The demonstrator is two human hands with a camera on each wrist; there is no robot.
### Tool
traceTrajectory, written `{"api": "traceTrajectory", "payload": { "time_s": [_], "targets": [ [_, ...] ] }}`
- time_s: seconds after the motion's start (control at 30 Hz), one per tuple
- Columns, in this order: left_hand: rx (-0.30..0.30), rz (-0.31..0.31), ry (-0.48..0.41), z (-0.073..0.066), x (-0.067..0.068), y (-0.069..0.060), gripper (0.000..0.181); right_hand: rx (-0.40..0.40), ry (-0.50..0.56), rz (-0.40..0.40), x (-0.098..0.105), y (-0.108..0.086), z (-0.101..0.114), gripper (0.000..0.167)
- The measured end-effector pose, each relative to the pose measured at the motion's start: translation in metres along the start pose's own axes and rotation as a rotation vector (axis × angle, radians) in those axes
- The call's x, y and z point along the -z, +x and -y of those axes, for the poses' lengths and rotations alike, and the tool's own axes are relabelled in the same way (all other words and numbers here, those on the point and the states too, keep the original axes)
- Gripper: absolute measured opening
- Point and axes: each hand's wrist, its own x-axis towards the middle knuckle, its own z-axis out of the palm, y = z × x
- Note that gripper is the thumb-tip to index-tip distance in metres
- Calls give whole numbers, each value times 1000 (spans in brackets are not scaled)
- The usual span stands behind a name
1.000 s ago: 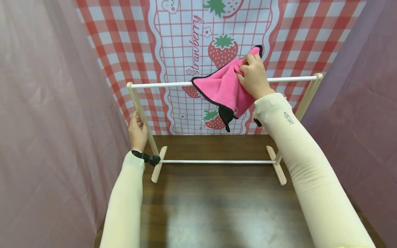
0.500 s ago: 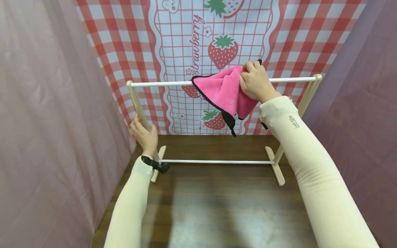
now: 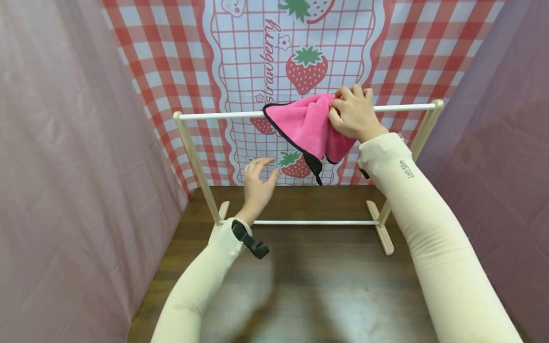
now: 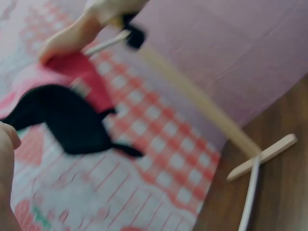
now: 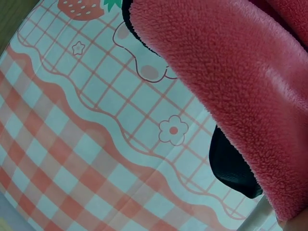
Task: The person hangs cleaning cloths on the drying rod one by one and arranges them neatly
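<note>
A pink fleece cloth point(image 3: 309, 121) with black edging lies over the white top bar point(image 3: 223, 116) of a wooden rack. My right hand point(image 3: 356, 114) grips the cloth at its right part, on the bar. In the right wrist view the fleece point(image 5: 231, 86) fills the upper right, and a black piece point(image 5: 233, 163) shows behind it. My left hand point(image 3: 257, 188) is held in the air below and left of the cloth, thumb and fingers apart, holding nothing. The left wrist view is blurred; a black flap point(image 4: 72, 120) hangs from the cloth there.
The rack's left post point(image 3: 197, 166) and right post point(image 3: 422, 128) stand on wooden feet, joined by a low white bar point(image 3: 309, 223). Behind hangs a strawberry-print checked sheet point(image 3: 171, 57). Pink curtains point(image 3: 73, 166) flank the brown wooden surface point(image 3: 300, 276).
My left hand has let go of the rack's left post and moved right, towards the cloth. My right hand has lowered the cloth's raised corner onto the top bar.
</note>
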Motion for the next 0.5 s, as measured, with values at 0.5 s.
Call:
{"api": "traceTrajectory", "payload": {
  "time_s": [0.5],
  "targets": [
    [323, -3, -446, -48, -70, -11, 35, -31, -25, 12, 1, 1, 1, 45]
  ]
}}
